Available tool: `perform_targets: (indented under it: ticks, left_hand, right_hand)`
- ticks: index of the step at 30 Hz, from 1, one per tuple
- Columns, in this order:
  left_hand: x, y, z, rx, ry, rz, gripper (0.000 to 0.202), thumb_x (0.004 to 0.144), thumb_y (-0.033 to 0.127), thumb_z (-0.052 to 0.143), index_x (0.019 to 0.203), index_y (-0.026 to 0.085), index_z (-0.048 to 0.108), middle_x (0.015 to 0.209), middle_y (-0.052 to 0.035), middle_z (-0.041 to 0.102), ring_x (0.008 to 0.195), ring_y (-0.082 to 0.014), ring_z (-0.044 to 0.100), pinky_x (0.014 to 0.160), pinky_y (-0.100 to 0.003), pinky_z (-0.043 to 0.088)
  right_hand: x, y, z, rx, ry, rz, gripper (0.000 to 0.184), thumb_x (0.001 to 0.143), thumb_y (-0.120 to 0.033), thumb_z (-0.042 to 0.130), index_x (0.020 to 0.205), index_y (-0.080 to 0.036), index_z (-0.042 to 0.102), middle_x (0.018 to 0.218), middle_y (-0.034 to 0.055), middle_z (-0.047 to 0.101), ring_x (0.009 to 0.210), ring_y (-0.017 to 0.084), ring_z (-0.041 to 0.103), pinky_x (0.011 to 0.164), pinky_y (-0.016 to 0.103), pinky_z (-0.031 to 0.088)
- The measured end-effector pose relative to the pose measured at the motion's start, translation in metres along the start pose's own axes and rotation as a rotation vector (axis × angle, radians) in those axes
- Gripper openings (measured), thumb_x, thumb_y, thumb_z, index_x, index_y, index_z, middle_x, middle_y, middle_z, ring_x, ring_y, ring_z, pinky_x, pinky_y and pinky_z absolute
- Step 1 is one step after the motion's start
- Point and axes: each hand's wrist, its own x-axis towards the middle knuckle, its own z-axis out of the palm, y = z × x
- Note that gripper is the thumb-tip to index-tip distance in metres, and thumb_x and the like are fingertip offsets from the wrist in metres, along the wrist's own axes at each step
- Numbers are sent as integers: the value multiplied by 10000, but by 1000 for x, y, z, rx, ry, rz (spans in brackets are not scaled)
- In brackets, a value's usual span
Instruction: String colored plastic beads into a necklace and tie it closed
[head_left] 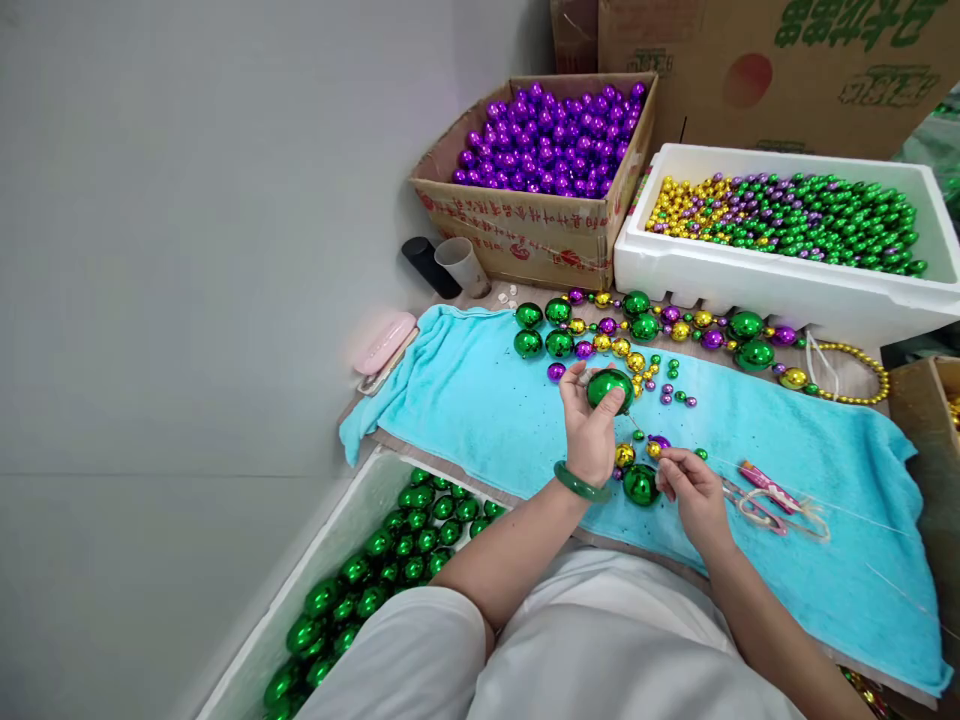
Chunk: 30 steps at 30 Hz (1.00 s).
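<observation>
My left hand (589, 428), with a green bangle at its wrist, is closed round a large shiny green bead (610, 391) above the blue towel (465, 390). A thin cord runs down from that bead. My right hand (694, 495) pinches a small gold bead (654, 450) between thumb and fingertips. Between the hands lie another large green bead (640, 485), a gold bead (624, 455) and a purple bead (660, 441). White string (757, 470) trails off to the right. Beyond my hands, a beaded strand (679, 330) in green, gold and purple stretches along the towel's far edge.
Scissors (765, 515) and a pink-labelled tool (769, 485) lie at right. Behind stand a carton (525, 235) of purple beads and a white foam box (720, 265) of mixed beads. A foam box (247, 650) of green beads sits front left. A cup (462, 265) stands near the wall.
</observation>
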Motion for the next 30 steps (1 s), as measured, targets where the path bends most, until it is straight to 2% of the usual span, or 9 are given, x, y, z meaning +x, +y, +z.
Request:
perform_targets:
  ticks: [2, 6, 9, 15, 22, 27, 30]
  left_hand:
    - [-2, 3, 2, -19, -24, -8, 475, 709, 290, 759, 1095, 288, 483, 1050, -1, 492, 1094, -177, 559, 910, -287, 463]
    - [-5, 8, 1, 35, -145, 101, 544, 702, 212, 767, 1147, 318, 474, 1119, -11, 477, 1220, -213, 500, 969, -308, 449]
    - [-5, 11, 0, 52, -220, 111, 557, 704, 195, 763, 1162, 323, 471, 1137, -17, 463, 1238, -228, 488, 975, -322, 458]
    - [-5, 14, -1, 16, -252, 62, 519, 729, 232, 745, 1163, 311, 472, 1132, -24, 462, 1220, -239, 506, 981, -349, 462]
    - [-17, 23, 3, 121, -358, 221, 602, 667, 209, 785, 1164, 288, 455, 1147, -45, 485, 1271, -259, 466, 1022, -370, 427]
    - [-22, 31, 8, 96, -346, 133, 578, 680, 264, 781, 1155, 290, 454, 1146, -62, 513, 1261, -273, 477, 1004, -393, 443]
    - [-23, 32, 8, 92, -339, 154, 581, 667, 256, 789, 1150, 292, 468, 1141, -61, 518, 1257, -281, 483, 1013, -411, 437]
  right_hand:
    - [0, -1, 1, 40, -28, 6, 215, 794, -388, 651, 879, -191, 643, 556, -32, 548, 482, 96, 460, 440, 224, 332]
    - [0, -3, 2, 32, -40, -3, 208, 790, -376, 665, 873, -186, 646, 560, -30, 552, 483, 95, 471, 444, 223, 341]
    - [1, -3, 1, 37, -46, -25, 192, 795, -366, 665, 865, -189, 648, 565, -30, 556, 483, 92, 471, 453, 223, 353]
    - [4, 4, -2, 117, -122, -1, 147, 816, -336, 652, 875, -203, 646, 588, -30, 568, 508, 94, 485, 445, 213, 348]
    - [6, 8, -2, 157, -147, 14, 130, 824, -324, 645, 871, -203, 644, 612, -27, 555, 528, 98, 475, 457, 219, 344]
    - [4, 6, 0, 225, -182, 57, 129, 823, -331, 645, 879, -216, 636, 619, -21, 549, 560, 118, 496, 464, 227, 343]
    - [3, 4, 1, 229, -176, 69, 133, 811, -338, 657, 855, -214, 633, 611, -22, 546, 547, 116, 494, 453, 226, 340]
